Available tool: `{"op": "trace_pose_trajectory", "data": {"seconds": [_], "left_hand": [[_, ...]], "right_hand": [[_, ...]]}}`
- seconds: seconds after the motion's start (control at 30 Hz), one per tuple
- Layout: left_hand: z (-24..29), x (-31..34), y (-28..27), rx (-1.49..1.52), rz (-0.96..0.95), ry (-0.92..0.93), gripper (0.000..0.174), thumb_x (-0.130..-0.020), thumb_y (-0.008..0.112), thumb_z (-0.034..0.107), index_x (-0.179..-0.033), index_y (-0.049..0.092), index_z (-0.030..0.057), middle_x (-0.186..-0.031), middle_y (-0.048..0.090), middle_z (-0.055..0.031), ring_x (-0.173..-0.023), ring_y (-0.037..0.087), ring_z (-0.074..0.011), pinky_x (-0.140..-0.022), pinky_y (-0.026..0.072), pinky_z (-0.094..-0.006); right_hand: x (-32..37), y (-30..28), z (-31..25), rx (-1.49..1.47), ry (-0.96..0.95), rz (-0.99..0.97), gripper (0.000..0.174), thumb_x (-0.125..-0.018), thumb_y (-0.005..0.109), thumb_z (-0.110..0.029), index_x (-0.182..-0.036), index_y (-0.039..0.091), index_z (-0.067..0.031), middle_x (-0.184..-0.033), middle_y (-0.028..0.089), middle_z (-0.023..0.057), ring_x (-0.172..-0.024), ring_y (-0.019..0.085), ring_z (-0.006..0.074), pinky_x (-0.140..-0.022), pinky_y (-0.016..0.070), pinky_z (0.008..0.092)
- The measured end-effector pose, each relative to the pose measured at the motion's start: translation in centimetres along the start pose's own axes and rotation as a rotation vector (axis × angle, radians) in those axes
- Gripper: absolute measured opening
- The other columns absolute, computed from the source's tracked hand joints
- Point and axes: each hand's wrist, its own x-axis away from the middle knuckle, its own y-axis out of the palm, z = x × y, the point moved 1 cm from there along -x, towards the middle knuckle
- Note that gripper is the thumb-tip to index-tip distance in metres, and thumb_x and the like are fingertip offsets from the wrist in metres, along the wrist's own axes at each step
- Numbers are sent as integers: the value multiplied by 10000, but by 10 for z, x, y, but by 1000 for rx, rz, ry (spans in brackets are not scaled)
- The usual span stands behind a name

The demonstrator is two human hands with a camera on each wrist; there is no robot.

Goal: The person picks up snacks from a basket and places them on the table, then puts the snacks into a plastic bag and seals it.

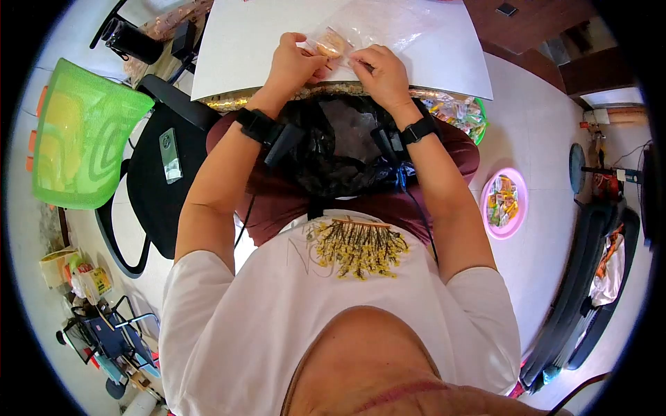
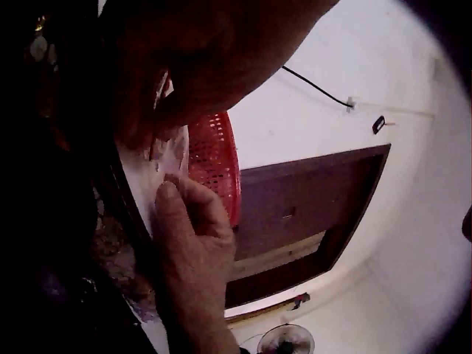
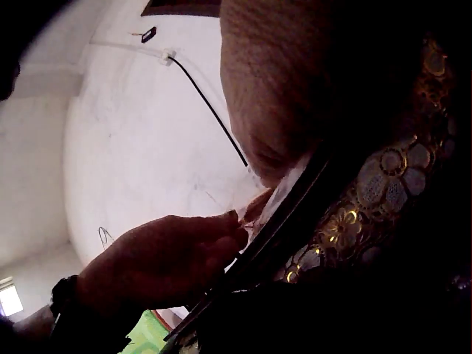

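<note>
On the white table (image 1: 250, 41) lies a small clear plastic packet (image 1: 331, 43) with a tan, flat piece inside, between my two hands. The left hand (image 1: 295, 66) pinches the packet's near left edge, its fingers curled. From the other side, the right hand (image 1: 383, 75) pinches the packet's near right edge with thumb and forefinger, as the left wrist view also shows at the right hand (image 2: 195, 247). A larger clear plastic bag (image 1: 395, 24) spreads over the table just beyond. In the right wrist view the left hand's (image 3: 169, 254) fingertips meet close to the table edge.
A black plastic bag (image 1: 319, 149) lies open across the lap, below the table edge. To the right are a green-rimmed basket of wrapped packets (image 1: 461, 118) and a pink basin (image 1: 522, 211). A phone (image 1: 171, 156) rests on the black chair at left. A red basket (image 2: 214, 158) stands beyond the hands.
</note>
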Motion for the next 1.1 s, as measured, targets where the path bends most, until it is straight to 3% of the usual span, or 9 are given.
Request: {"op": "trace_pose_trajectory", "data": {"seconds": [0.17, 0.27, 0.57, 0.67, 0.77, 0.87, 0.9, 1.0, 1.1], "left_hand": [[9, 0, -10, -484, 75, 240, 635, -706, 784, 137, -1178, 430, -100, -793, 627, -125, -703, 639, -191, -639, 520, -292], [1, -9, -16, -419, 20, 439, 657, -682, 801, 156, -1199, 457, -57, -764, 629, -109, -674, 616, -211, -632, 493, -304], [14, -23, -13, -780, -29, 553, 411, -719, 775, 244, -1050, 615, 59, -846, 624, -105, -754, 618, -269, -618, 476, -355], [27, -22, -7, -881, 36, 617, 400, -689, 780, 269, -1011, 622, 92, -877, 627, -78, -810, 622, -274, -722, 469, -404], [30, -30, -4, -945, 159, 944, 318, -679, 760, 230, -944, 625, 117, -880, 620, -56, -848, 619, -259, -846, 421, -461], [26, -43, 6, -912, 84, 1028, 226, -675, 740, 202, -846, 613, 127, -850, 616, -38, -876, 611, -246, -903, 353, -525], [25, -47, 7, -922, 9, 984, 199, -691, 727, 190, -794, 578, 108, -813, 628, -50, -811, 615, -273, -812, 422, -474], [31, -46, 8, -945, -185, 749, 215, -713, 718, 200, -798, 555, 89, -773, 634, -71, -743, 616, -305, -690, 468, -429], [20, -35, 4, -937, -21, 759, 228, -732, 711, 223, -821, 555, 83, -756, 631, -101, -700, 611, -330, -596, 474, -409]], "right_hand": [[0, -1, -1, 1, -3, -23, 76, -778, 655, -158, -821, 680, -100, -780, 618, 70, -820, 580, 286, -709, 476, 381], [-1, -1, 0, 20, -24, -18, 73, -772, 658, -157, -815, 678, -101, -785, 616, 71, -816, 579, 287, -709, 476, 381], [-1, -3, -4, 12, -22, -25, 70, -777, 662, -155, -832, 677, -114, -804, 608, 86, -816, 572, 307, -702, 472, 400], [0, -5, -6, -4, -2, -34, 72, -783, 663, -161, -841, 674, -119, -810, 606, 91, -818, 570, 314, -698, 470, 406], [-1, -6, -6, -15, 8, -37, 73, -786, 665, -160, -850, 669, -124, -807, 603, 92, -821, 568, 315, -694, 469, 408], [-1, -7, -6, -19, 15, -19, 69, -784, 666, -151, -847, 664, -121, -803, 603, 85, -820, 567, 314, -692, 467, 405], [-1, -7, -5, -21, 7, -5, 67, -783, 667, -147, -843, 662, -118, -801, 604, 83, -818, 567, 313, -693, 467, 404], [0, -7, -2, -36, -42, 70, 63, -775, 667, -130, -829, 655, -101, -791, 601, 78, -811, 566, 312, -697, 465, 402], [-2, -9, -1, 34, -89, 95, 58, -765, 663, -105, -817, 649, -82, -776, 593, 79, -807, 566, 311, -701, 463, 404]]}}
